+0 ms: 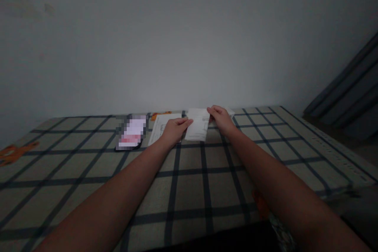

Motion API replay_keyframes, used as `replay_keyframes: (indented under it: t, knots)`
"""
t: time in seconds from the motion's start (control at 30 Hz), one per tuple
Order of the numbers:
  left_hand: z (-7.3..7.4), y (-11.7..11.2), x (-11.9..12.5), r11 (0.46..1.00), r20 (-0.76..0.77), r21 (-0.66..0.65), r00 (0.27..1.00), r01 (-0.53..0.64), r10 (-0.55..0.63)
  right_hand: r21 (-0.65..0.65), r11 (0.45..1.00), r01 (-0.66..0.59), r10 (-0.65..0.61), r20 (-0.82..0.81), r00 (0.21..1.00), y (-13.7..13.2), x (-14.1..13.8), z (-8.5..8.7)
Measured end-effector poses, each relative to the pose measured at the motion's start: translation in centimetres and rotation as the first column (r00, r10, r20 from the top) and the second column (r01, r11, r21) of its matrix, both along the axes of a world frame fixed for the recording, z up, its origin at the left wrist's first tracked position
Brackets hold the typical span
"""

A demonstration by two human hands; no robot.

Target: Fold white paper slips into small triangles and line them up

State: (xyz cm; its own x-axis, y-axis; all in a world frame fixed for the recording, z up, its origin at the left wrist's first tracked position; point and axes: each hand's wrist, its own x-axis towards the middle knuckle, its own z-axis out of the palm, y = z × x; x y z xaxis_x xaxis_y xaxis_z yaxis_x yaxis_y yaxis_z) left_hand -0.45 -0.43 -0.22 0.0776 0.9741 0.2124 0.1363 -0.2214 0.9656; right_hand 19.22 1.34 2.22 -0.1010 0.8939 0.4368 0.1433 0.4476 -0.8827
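A folded white paper sheet (pixel 197 128) with faint print is held up between my two hands, a little above the checked cloth. My left hand (pixel 176 130) pinches its left edge between thumb and fingers. At its upper right, my right hand (pixel 221 119) grips the sheet, thumb on the near side. Another white printed paper (pixel 158 126) lies flat on the cloth, partly covered by my left hand. Behind my right hand a bit of white paper (pixel 230 112) sticks out; whether it belongs to the held sheet I cannot tell.
A phone (pixel 132 132) with a lit, blurred-out screen lies left of the papers. The checked cloth (pixel 189 189) with orange animal prints spreads over the flat surface. A pale wall (pixel 189 39) rises behind it, and a dark curtain (pixel 348 82) hangs at the right.
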Motion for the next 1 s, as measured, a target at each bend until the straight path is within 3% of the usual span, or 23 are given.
replay_keyframes:
  t: [0.3,0.5,0.77,1.0]
  knots:
    - [0.1,0.5,-0.4,0.993,0.037,0.07,0.995,-0.097,0.095,-0.11,0.982,-0.154,0.16,0.049,0.986,0.0,-0.3,-0.1]
    - [0.1,0.3,-0.2,0.997,0.127,0.047,0.991,-0.054,0.047,-0.06,0.998,-0.035,0.042,0.121,0.992,-0.1,-0.4,0.0]
    - [1.0,-0.3,0.1,0.997,0.302,-0.05,0.952,0.064,-0.046,0.01,0.999,0.031,-0.032,0.128,0.991,0.5,-0.2,-0.6]
    - [0.3,-0.1,0.2,0.996,0.181,-0.061,0.982,0.061,-0.049,0.026,0.996,0.089,-0.091,0.095,0.991,0.7,0.0,-0.5]
